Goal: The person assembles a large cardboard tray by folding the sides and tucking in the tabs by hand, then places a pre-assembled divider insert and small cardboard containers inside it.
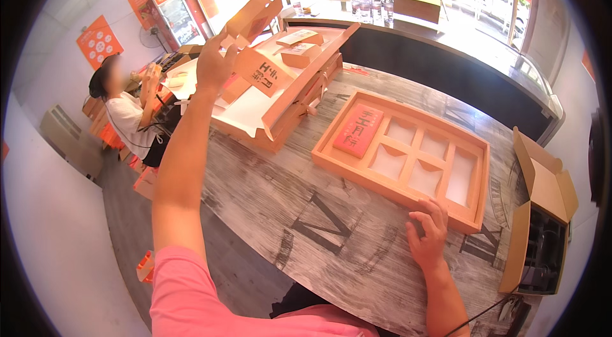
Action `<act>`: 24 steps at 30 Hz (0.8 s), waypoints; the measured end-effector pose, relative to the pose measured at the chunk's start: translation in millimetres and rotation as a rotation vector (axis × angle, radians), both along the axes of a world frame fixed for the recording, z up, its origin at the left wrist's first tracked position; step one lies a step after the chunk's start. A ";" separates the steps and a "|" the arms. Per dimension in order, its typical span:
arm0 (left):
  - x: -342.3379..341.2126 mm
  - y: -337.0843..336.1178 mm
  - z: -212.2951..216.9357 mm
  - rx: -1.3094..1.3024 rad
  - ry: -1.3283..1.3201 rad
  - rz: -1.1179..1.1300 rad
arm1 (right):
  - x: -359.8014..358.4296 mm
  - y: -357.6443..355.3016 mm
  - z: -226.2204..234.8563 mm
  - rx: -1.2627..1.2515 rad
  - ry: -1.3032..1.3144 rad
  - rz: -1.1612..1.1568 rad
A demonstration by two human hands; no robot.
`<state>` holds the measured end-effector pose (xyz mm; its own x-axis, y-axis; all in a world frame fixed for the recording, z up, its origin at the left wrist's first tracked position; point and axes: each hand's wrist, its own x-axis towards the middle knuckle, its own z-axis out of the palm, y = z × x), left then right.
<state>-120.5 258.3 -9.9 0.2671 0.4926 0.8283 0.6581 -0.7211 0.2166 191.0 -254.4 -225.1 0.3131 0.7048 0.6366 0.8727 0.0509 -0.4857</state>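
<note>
My left hand (215,66) is raised at the far left, gripping a small open cardboard box (255,17) with its flaps spread. Below it, a big shallow carton (313,79) holds white lining and several small cardboard boxes, one with dark printing (262,73). At the right of the table lies an orange-brown divided tray (376,181). A flat red box (359,131) fills its left compartment; the other compartments show white bottoms. My right hand (428,235) is at the tray's front wall, fingers bent and apart, holding nothing; whether the fingertips touch the wall I cannot tell.
The wood-patterned table (268,203) has an edge near me. An open cardboard box with black contents (542,248) stands at the right. Behind are a dark-fronted counter (408,59) and water bottles (373,7). Another person (127,107) works at the left.
</note>
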 end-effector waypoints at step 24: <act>102.6 -244.9 -98.2 -0.349 -0.247 -0.822 | 2.1 -8.9 -11.2 0.012 0.151 0.008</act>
<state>-18.0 13.3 -108.1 0.4786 0.4588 0.7486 -0.1253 -0.8082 0.5754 193.1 -263.3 -236.3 0.3999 0.7003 0.5913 0.7895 0.0644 -0.6103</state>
